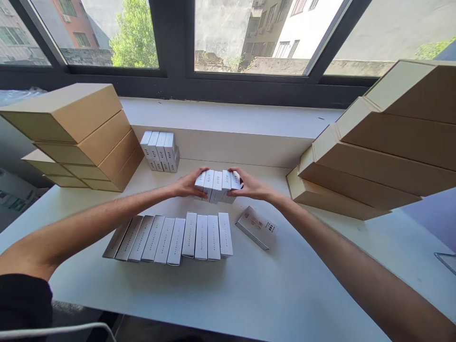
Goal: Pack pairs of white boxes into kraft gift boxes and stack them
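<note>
Several small white boxes (pixel 217 183) stand side by side in a row, squeezed between my two hands over the middle of the table. My left hand (pixel 190 184) grips the row's left end, fingers on top and thumb lower down. At the right end, my right hand (pixel 249 184) clasps it in the same way. Closer to me runs a long line of white boxes (pixel 167 239), standing on edge and leaning slightly. One single white box (pixel 256 227) lies flat below my right hand, dark print facing up.
Behind my left hand, small white boxes (pixel 159 151) are stacked two layers high against the ledge. Large tan cartons (pixel 89 137) are piled at the left, and taller brown cartons (pixel 384 152) at the right. A windowsill (pixel 228 114) spans the back of the white table (pixel 249 289).
</note>
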